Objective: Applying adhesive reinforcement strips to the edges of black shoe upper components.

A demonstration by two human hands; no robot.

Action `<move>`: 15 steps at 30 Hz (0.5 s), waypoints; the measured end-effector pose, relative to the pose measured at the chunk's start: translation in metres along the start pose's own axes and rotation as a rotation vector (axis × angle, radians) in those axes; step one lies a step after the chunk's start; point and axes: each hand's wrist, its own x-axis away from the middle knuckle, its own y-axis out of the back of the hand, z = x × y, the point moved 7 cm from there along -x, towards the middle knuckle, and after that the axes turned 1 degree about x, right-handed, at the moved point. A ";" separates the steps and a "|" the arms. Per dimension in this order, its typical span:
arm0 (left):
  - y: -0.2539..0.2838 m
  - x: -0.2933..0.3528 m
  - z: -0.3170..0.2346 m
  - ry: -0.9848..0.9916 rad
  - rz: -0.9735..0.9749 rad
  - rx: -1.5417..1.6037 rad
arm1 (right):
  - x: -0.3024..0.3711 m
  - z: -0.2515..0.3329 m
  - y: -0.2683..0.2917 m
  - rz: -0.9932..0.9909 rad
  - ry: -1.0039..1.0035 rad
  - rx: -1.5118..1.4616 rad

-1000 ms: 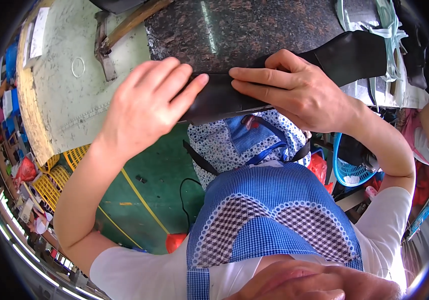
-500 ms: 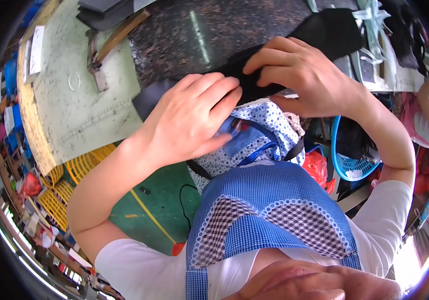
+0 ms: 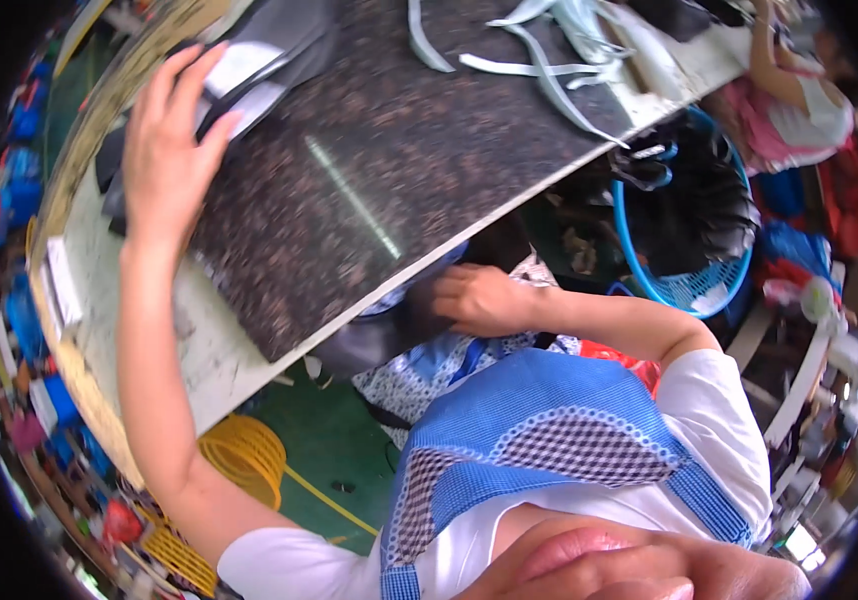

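Note:
My left hand (image 3: 171,150) reaches to the far left of the bench, fingers and thumb spread over the edge of a stack of dark grey and black flat pieces (image 3: 294,45). Light glares off the top pieces, and whether the fingers grip one is unclear. Low by my lap, just below the bench's front edge, my right hand (image 3: 489,300) is closed on a black flexible piece (image 3: 374,338). That piece hangs over the patterned cloth (image 3: 419,375) on my lap and is partly blurred.
A dark speckled slab (image 3: 399,150) covers the bench. Pale strips (image 3: 559,65) lie at its far right. A blue basket (image 3: 629,250) of black pieces stands to the right, and yellow baskets (image 3: 249,455) are on the floor at left. Another person (image 3: 789,110) sits at far right.
My hands have parted: the left has gone far left to the stack, the right has brought the black piece off the bench down to my lap. The view has shifted, and the hammer no longer shows.

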 end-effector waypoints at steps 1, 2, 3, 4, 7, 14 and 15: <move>-0.008 -0.002 0.017 0.047 0.086 0.065 | 0.004 0.004 0.011 -0.013 -0.021 -0.104; -0.021 -0.006 0.031 0.081 0.170 0.138 | 0.009 0.003 0.022 -0.036 -0.052 -0.201; -0.020 -0.007 0.041 0.081 0.210 0.168 | 0.010 0.006 0.039 -0.055 -0.070 -0.194; -0.020 -0.009 0.047 0.093 0.216 0.244 | 0.016 0.007 0.059 -0.027 -0.109 -0.321; -0.005 -0.007 0.073 0.334 0.233 0.375 | 0.029 0.002 0.141 -0.159 -0.096 -0.532; 0.048 -0.006 -0.062 -0.098 -0.300 -0.287 | 0.037 -0.110 0.274 -0.833 -0.380 0.814; 0.026 0.005 -0.093 -0.017 -0.251 -0.015 | 0.035 -0.117 0.272 -0.864 -0.214 0.838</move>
